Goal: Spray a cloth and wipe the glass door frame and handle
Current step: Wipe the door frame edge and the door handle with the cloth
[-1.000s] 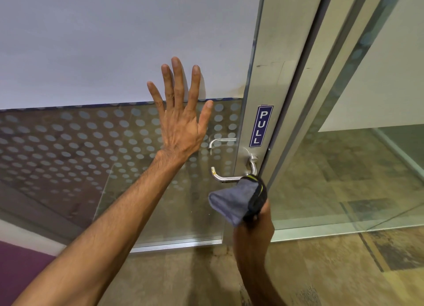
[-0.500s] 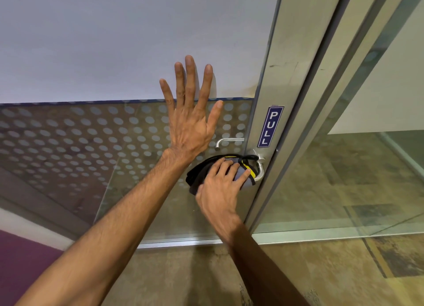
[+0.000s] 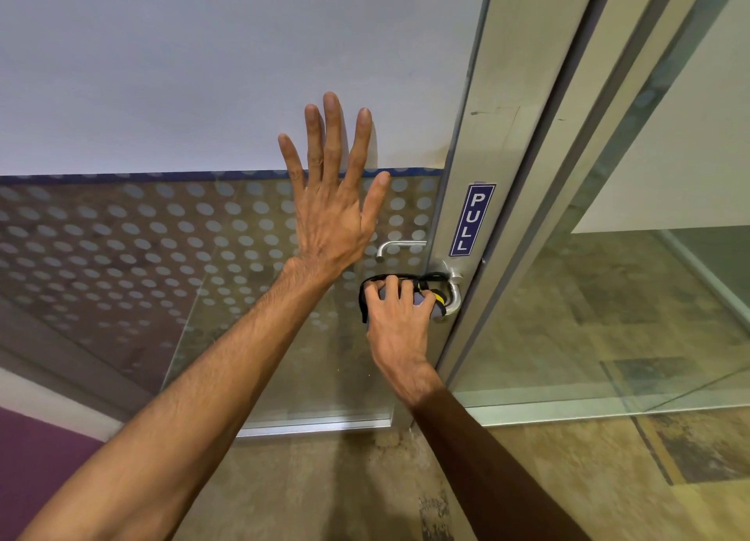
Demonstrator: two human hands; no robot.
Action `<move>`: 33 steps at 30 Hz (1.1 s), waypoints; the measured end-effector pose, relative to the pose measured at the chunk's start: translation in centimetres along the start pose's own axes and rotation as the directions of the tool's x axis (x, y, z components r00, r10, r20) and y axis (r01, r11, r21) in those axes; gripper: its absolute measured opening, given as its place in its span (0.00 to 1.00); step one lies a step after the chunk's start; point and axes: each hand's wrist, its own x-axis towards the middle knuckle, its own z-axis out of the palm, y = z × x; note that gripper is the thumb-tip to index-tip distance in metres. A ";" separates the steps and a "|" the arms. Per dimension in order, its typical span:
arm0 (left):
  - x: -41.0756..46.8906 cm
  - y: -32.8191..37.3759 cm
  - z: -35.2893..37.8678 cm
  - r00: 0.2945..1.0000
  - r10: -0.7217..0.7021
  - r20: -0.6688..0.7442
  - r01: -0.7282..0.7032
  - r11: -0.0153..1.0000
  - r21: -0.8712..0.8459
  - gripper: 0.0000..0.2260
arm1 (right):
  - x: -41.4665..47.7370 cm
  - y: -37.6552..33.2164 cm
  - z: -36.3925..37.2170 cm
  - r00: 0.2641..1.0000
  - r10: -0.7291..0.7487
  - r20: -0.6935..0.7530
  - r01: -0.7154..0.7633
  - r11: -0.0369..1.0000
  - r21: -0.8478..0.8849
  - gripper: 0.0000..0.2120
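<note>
The cloth (image 3: pixel 436 302) is lying bunched on the door handle (image 3: pixel 455 293), with the right hand (image 3: pixel 399 317) clamping down on it; above and left of the handle, the left hand (image 3: pixel 333 211) is pressing flat on the glass door (image 3: pixel 121 236), fingers spread apart; the PULL sign (image 3: pixel 472 220) is sitting just above the handle on the metal frame (image 3: pixel 487 142).

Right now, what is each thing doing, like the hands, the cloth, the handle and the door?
Left hand: open, flat on the glass, fingers spread.
Right hand: pressing the cloth onto the handle.
Cloth: bunched around the handle.
Handle: mostly covered by the cloth.
Glass door: looks closed against its frame.
PULL sticker: stuck on the frame.
</note>
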 end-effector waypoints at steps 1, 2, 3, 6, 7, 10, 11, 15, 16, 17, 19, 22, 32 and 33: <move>0.0 0.0 0.0 1.000 0.001 -0.002 -0.001 1.000 -0.003 0.29 | -0.2 0.2 0.0 1.000 -0.023 -0.012 0.023 1.000 -0.004 0.22; 0.0 0.0 0.0 1.000 -0.001 -0.003 0.001 1.000 -0.005 0.29 | -0.3 0.5 0.1 0.999 -0.049 -0.022 0.049 0.999 -0.011 0.22; 0.0 0.0 -0.1 1.000 -0.002 -0.004 0.002 1.000 -0.006 0.29 | -0.5 0.7 0.2 0.996 -0.078 -0.034 0.077 0.997 -0.019 0.22; -0.1 0.0 0.0 1.000 -0.010 -0.008 0.010 1.000 -0.006 0.29 | -1.1 1.7 0.4 0.982 -0.166 -0.090 0.163 0.986 -0.039 0.23; -0.1 0.0 -0.1 1.000 -0.011 -0.009 0.011 1.000 -0.008 0.29 | -1.3 2.0 0.6 0.973 -0.199 -0.117 0.194 0.980 -0.050 0.24; -0.1 -0.1 0.0 1.000 -0.010 -0.011 0.010 1.000 -0.002 0.29 | -2.0 3.3 1.2 0.931 -0.314 -0.185 0.298 0.949 -0.107 0.22; -0.1 -0.1 0.0 1.000 -0.008 -0.013 0.008 1.000 -0.002 0.29 | -2.2 3.7 1.4 0.913 -0.348 -0.212 0.329 0.936 -0.120 0.21; -0.2 -0.2 0.2 1.000 -0.001 -0.022 0.001 1.000 -0.004 0.29 | -2.6 5.3 1.8 0.829 -0.436 -0.351 0.410 0.900 -0.147 0.21; -0.2 -0.2 0.3 1.000 -0.002 -0.025 0.001 1.000 -0.006 0.29 | -2.7 5.7 2.0 0.808 -0.451 -0.379 0.425 0.892 -0.154 0.17; -0.2 -0.3 0.3 1.000 -0.004 -0.026 0.004 1.000 -0.008 0.29 | -2.7 6.1 2.2 0.790 -0.457 -0.410 0.433 0.888 -0.156 0.15; -0.2 -0.5 0.4 1.000 -0.011 -0.025 0.011 1.000 -0.007 0.29 | -2.7 6.8 2.5 0.763 -0.453 -0.462 0.438 0.887 -0.146 0.13; -0.2 -0.6 0.4 1.000 -0.015 -0.026 0.014 1.000 -0.005 0.29 | -2.9 7.7 3.2 0.742 -0.465 -0.482 0.458 0.878 -0.142 0.09; -0.2 -0.2 0.5 1.000 -0.013 -0.024 0.013 1.000 -0.022 0.29 | -3.6 11.7 3.6 0.745 -0.458 -0.485 0.446 0.883 -0.149 0.08; -0.1 -0.2 0.5 1.000 -0.010 -0.025 0.010 1.000 -0.023 0.29 | -3.6 12.0 3.5 0.748 -0.459 -0.480 0.446 0.882 -0.148 0.08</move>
